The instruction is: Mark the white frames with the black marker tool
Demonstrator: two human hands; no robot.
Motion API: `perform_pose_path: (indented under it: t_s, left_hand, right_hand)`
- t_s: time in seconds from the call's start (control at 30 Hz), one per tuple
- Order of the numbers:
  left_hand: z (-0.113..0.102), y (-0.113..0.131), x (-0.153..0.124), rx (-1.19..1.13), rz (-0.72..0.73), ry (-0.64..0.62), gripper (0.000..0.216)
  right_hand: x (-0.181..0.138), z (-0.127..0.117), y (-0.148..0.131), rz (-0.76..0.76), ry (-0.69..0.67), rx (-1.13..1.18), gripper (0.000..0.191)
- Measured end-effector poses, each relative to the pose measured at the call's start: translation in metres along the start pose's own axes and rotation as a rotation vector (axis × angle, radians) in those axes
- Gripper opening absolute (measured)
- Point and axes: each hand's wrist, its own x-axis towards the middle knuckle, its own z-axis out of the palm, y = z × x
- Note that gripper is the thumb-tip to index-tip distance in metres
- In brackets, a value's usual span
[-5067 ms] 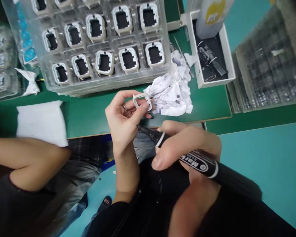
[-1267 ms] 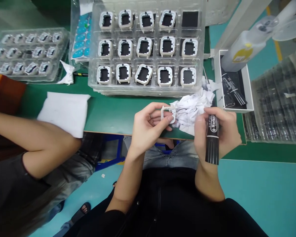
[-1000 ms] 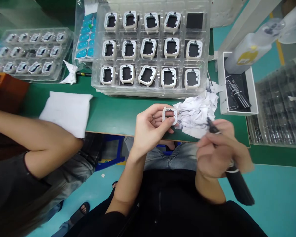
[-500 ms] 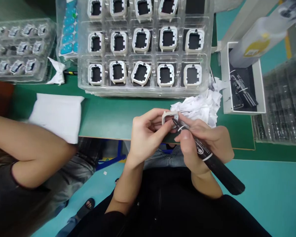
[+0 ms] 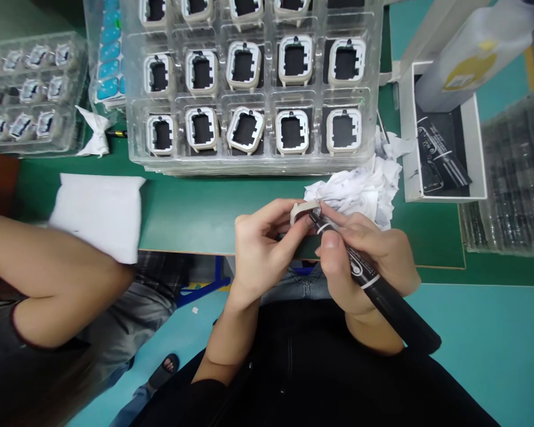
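Note:
My left hand (image 5: 264, 246) pinches a small light-grey watch case frame (image 5: 303, 208) between thumb and fingers, above the table's front edge. In my right hand (image 5: 369, 255) is a black marker pen (image 5: 374, 284) with white bands and lettering, held slantwise. Its dark tip reaches the inner side of the frame; whether it touches is hard to tell. The right fingertips come close to the frame's far side. Beyond my hands, a clear plastic tray (image 5: 253, 163) holds rows of similar frames, such as one tilted frame (image 5: 245, 144) in the front row.
Crumpled white tissues (image 5: 360, 193) lie just beyond my right hand. A white box (image 5: 481, 172) at right holds a bottle (image 5: 463, 65) and another marker (image 5: 442, 154). Folded white cloth (image 5: 100, 213) lies at left, beside a co-worker's arm (image 5: 57, 273). Another filled tray (image 5: 31, 145) stands back left.
The frame has tipped in my left hand, so its opening shows less and its outer edge more. The marker stays at it. The whole view has shifted slightly.

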Motion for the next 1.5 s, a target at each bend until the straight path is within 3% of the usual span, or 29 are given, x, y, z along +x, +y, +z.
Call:
perform_pose_path:
  t_s: [0.6,0.97,1.17,1.3,1.5]
  left_hand:
    - [0.0007,-0.0004,-0.0016,0.027,-0.002,-0.006,0.012]
    - [0.0008,-0.0012,-0.0025,0.101,0.049,-0.003,0.012]
    - [-0.0003,0.0000,-0.0029,0.160,0.009,-0.008,0.017]
    - [0.0002,0.0004,-0.0033,0.137,-0.023,0.001,0.021]
    - [0.0015,0.0021,-0.0024,0.102,-0.021,0.001,0.017]
  right_hand:
    - [-0.0001,0.0030,-0.0009,-0.003,0.062,0.015,0.028]
    - [-0.0004,0.0073,-0.0004,-0.039,0.099,-0.091,0.025]
    - [-0.0017,0.0070,-0.0004,-0.083,0.025,-0.092,0.028]
    - [-0.0010,0.0086,0.0003,-0.065,0.098,-0.092,0.023]
    - [-0.0009,0.0046,0.0009,-0.017,0.061,-0.102,0.022]
